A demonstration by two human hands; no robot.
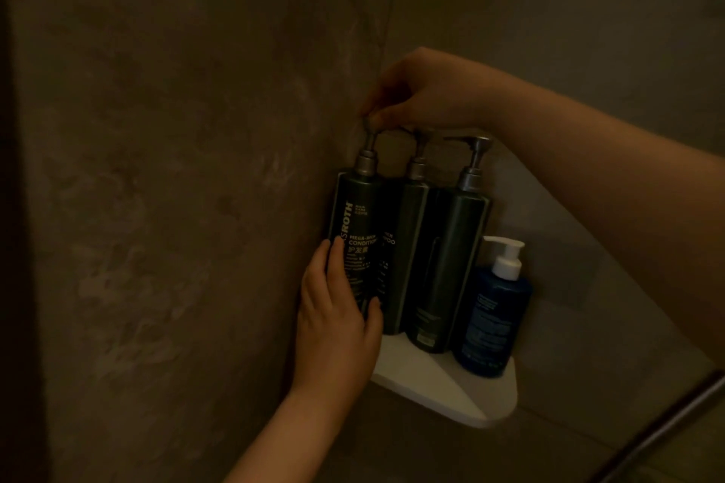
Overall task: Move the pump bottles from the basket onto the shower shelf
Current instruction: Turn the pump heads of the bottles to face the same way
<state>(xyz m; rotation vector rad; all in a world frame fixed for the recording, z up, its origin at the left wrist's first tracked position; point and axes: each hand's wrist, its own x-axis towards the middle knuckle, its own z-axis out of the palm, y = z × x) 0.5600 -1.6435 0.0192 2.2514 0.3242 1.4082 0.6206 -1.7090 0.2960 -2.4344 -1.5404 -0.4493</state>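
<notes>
Three tall dark pump bottles stand side by side on a white corner shower shelf [451, 392]. The leftmost, a conditioner bottle [359, 223], is against the left wall. My left hand [337, 318] wraps around its lower body. My right hand [416, 94] pinches its pump head from above. The middle dark bottle [404, 247] and the right dark bottle [447, 259] stand untouched. A shorter blue bottle with a white pump [492, 314] is at the shelf's right end. No basket is in view.
Brown stone-look walls meet in the corner behind the shelf. A metal rail or hose [667, 427] runs diagonally at the bottom right. The scene is dim.
</notes>
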